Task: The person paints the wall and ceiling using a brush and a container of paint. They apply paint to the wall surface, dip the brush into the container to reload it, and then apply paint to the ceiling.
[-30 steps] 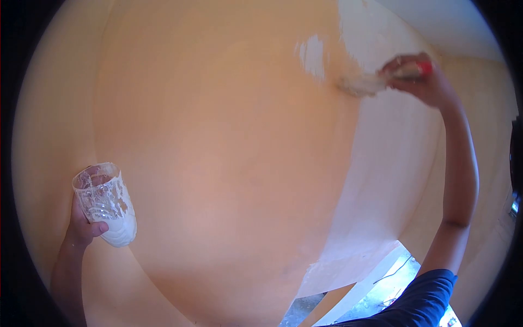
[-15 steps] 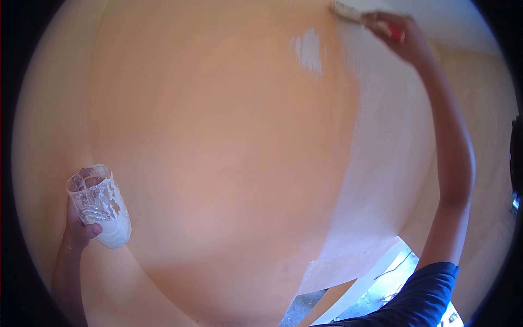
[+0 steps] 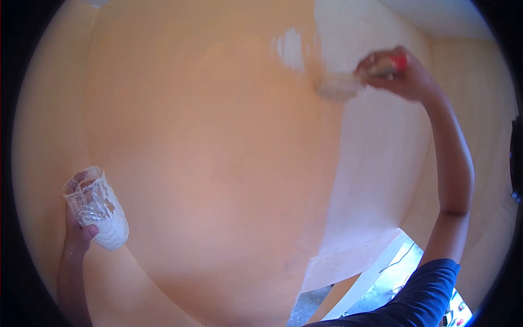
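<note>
My right hand [image 3: 400,76] is closed around the handle of a paintbrush [image 3: 340,87], whose red handle end shows above the fingers. The bristles, blurred by motion, lie against the wall [image 3: 218,120] at the border between its orange part and a white painted strip [image 3: 381,141]. A separate white paint patch [image 3: 290,49] is up and left of the brush. At the lower left, my left hand [image 3: 81,234] grips a clear plastic container [image 3: 103,212], tilted, with white paint in its lower part and smeared over its sides. Some left fingers are hidden behind it.
An opening [image 3: 381,278] at the lower right shows bright ground beyond. The ceiling [image 3: 452,16] meets the walls at the upper right, and another wall [image 3: 474,136] stands on the right. A dark object [image 3: 515,158] shows at the far right edge.
My right hand has brought the brush down the wall from near the top. White now covers the upper border where the brush was. The container has barely shifted.
</note>
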Demonstrator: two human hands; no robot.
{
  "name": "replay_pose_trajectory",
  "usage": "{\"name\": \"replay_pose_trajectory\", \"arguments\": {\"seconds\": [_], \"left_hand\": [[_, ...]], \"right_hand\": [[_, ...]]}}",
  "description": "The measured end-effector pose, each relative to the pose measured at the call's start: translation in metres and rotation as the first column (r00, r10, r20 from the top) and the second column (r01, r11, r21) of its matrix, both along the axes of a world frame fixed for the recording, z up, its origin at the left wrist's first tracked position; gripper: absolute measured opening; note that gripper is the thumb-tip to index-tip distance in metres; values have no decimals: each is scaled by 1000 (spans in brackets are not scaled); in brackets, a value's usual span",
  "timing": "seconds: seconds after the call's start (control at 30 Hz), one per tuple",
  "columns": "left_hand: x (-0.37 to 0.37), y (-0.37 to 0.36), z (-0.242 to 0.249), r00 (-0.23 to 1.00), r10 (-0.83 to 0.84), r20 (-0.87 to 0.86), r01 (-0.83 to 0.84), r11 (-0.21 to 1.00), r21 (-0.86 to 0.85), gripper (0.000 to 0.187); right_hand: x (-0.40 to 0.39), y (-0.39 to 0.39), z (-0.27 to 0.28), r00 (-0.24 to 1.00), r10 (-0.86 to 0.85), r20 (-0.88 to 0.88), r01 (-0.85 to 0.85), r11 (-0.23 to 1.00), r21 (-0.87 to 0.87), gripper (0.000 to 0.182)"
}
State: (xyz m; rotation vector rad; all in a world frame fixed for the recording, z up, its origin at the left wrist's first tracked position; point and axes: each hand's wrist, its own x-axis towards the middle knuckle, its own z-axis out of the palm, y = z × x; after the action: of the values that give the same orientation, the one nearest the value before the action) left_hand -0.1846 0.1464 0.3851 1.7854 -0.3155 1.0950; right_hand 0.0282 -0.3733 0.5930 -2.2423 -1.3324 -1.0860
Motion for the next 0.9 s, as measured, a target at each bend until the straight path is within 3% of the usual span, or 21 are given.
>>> {"name": "replay_pose_trajectory", "arguments": {"seconds": [0.13, 0.2, 0.33, 0.4, 0.43, 0.47, 0.57, 0.7, 0.77, 0.9], "left_hand": [[10, 2, 0, 1000, 19, 25, -18, 1000, -12, 112], [14, 11, -2, 1000, 7, 26, -7, 1000, 3, 110], [8, 20, 0, 999, -29, 43, 28, 1000, 13, 108], [-11, 43, 9, 994, -97, -46, 99, 994, 39, 106], [-30, 33, 12, 997, 49, -66, -48, 999, 23, 107], [-31, 32, 16, 996, 50, -68, -48, 999, 21, 107], [-19, 35, 12, 996, 39, -80, -35, 999, 41, 107], [-5, 49, 4, 998, 21, 59, -26, 995, 92, 107], [3, 45, 5, 997, -2, 76, -6, 995, 95, 107], [25, 34, 7, 996, -68, 61, 62, 994, 85, 107]], "right_hand": [[18, -11, 54, 984, 107, 143, -126, 983, 135, 15], [-20, -4, 57, 918, -200, 342, 99, 952, 290, 14], [-20, 3, 69, 868, -189, 459, 6, 928, 372, 13], [-33, 24, 70, 788, -166, 593, 106, 985, 134, 14], [40, 61, 64, 767, 51, 640, -118, 991, 62, 16], [48, 65, 49, 714, 140, 686, -189, 982, -4, 18], [44, 71, -19, 711, 330, 621, -254, 944, -211, 14], [10, 66, -60, 767, 311, 562, -255, 950, -178, 14], [12, 65, -41, 765, 352, 539, -413, 911, -9, 12], [25, 73, 25, 677, 224, 701, -338, 941, 26, 12]]}}
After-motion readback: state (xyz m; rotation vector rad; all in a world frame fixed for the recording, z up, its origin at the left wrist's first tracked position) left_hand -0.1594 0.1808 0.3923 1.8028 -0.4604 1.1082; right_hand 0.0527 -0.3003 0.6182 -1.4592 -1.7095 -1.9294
